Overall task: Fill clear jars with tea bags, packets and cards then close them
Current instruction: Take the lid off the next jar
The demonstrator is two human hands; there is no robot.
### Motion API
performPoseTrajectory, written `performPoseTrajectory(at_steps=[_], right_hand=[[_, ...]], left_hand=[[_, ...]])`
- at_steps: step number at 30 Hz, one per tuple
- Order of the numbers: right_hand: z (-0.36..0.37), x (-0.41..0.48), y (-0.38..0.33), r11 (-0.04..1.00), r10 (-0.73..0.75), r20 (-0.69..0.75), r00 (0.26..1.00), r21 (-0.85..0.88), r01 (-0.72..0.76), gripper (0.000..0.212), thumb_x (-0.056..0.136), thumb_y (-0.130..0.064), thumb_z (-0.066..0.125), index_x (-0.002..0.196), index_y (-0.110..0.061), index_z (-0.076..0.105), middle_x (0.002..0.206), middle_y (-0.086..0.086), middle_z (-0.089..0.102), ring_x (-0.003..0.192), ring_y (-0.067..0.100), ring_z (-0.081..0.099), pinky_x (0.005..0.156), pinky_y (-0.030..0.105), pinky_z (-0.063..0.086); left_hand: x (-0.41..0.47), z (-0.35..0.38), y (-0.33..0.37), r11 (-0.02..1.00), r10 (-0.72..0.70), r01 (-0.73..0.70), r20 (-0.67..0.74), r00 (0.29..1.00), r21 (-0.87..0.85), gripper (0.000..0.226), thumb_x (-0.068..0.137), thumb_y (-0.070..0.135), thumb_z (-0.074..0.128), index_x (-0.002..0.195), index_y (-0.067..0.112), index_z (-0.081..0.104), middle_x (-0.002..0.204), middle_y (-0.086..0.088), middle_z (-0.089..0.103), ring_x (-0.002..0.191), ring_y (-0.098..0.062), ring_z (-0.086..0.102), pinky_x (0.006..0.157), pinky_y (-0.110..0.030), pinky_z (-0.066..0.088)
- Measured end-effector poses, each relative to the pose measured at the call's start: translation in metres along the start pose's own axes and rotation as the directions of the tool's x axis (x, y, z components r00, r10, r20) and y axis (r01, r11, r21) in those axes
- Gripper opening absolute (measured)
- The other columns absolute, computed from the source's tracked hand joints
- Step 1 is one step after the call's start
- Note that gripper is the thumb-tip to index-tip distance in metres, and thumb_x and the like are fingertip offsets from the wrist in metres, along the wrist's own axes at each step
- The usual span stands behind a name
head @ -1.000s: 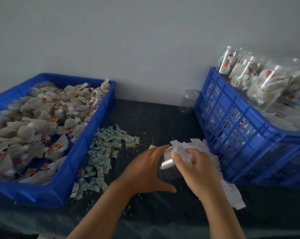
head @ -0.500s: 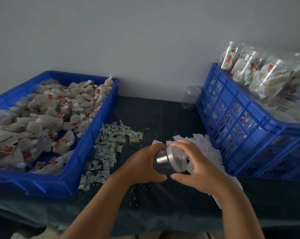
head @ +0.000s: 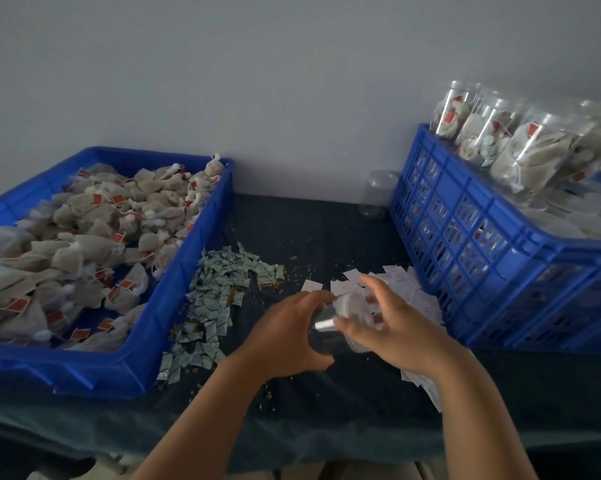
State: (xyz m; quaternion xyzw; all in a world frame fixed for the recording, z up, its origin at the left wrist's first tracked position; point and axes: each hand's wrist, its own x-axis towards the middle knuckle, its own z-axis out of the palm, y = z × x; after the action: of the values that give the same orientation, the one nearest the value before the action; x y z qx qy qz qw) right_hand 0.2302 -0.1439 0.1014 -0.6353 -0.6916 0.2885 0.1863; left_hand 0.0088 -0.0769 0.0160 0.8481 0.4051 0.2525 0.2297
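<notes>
Our left grip (head: 285, 337) holds the jar (head: 325, 329), likely light and slippery, round its body; our right grip (head: 392, 334) clasps the lid (head: 352, 306).

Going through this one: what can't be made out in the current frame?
- Contents of the jar (head view): the left hand and right hand cover it; blurred.
- Seating of the lid (head view): the right hand covers it.
- Print on the white cards (head view): too small.
- Far end of the right crate (head view): cut off by the frame edge.
</notes>
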Motion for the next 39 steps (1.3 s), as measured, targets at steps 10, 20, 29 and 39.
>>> performPoseTrajectory(at_steps=[10, 20, 29, 39], right_hand=[[-0.013, -0.005, 0.005, 0.984, -0.134, 0.075, 0.988, -0.112, 0.142, 0.091, 0.082, -0.042, 0.093, 0.144, -0.075, 0.034, 0.142, -0.058, 0.032, 0.131, -0.027, 0.037, 0.103, 0.017, 0.037], [-0.011, 0.006, -0.02, 0.933, -0.11, 0.065, 0.992, -0.337, 0.126, 0.085, 0.078, -0.061, 0.089, 0.146, -0.048, 0.039, 0.132, -0.03, 0.05, 0.112, -0.001, 0.055, 0.086, 0.015, 0.043], [-0.022, 0.015, 0.007, 0.966, -0.103, -0.38, 0.919, 0.181, 0.183, 0.079, 0.06, -0.071, 0.088, 0.118, -0.063, 0.036, 0.136, -0.039, 0.048, 0.123, -0.02, 0.051, 0.088, 0.012, 0.049], [0.072, 0.047, 0.08, 0.866, 0.184, -0.246, 0.952, -0.417, -0.275, 0.089, 0.098, -0.078, 0.046, 0.168, -0.024, 0.031, 0.179, 0.005, 0.016, 0.166, 0.029, -0.006, 0.134, 0.051, 0.002]], left_hand=[[-0.003, -0.003, -0.004, 0.998, 0.009, -0.008, 0.015, 1.0, -0.055, 0.093, 0.065, 0.051, 0.089, 0.145, 0.052, 0.041, 0.131, 0.029, 0.053, 0.12, 0.006, 0.05, 0.094, -0.024, 0.051], [-0.003, 0.003, -0.005, 0.999, 0.015, -0.016, -0.008, 1.0, -0.033, 0.093, 0.066, 0.05, 0.088, 0.145, 0.05, 0.04, 0.132, 0.032, 0.051, 0.119, 0.005, 0.049, 0.094, -0.021, 0.048], [-0.01, -0.006, -0.039, 0.924, -0.164, 0.151, -0.007, 0.986, -0.352, 0.094, 0.063, 0.052, 0.1, 0.135, 0.069, 0.042, 0.134, 0.04, 0.056, 0.127, 0.014, 0.055, 0.099, -0.005, 0.045], [-0.018, 0.008, -0.049, 0.922, -0.342, 0.254, -0.304, 0.889, -0.293, 0.108, 0.056, 0.076, 0.091, 0.143, 0.07, 0.027, 0.138, 0.03, 0.055, 0.129, 0.01, 0.053, 0.106, -0.018, 0.047]])
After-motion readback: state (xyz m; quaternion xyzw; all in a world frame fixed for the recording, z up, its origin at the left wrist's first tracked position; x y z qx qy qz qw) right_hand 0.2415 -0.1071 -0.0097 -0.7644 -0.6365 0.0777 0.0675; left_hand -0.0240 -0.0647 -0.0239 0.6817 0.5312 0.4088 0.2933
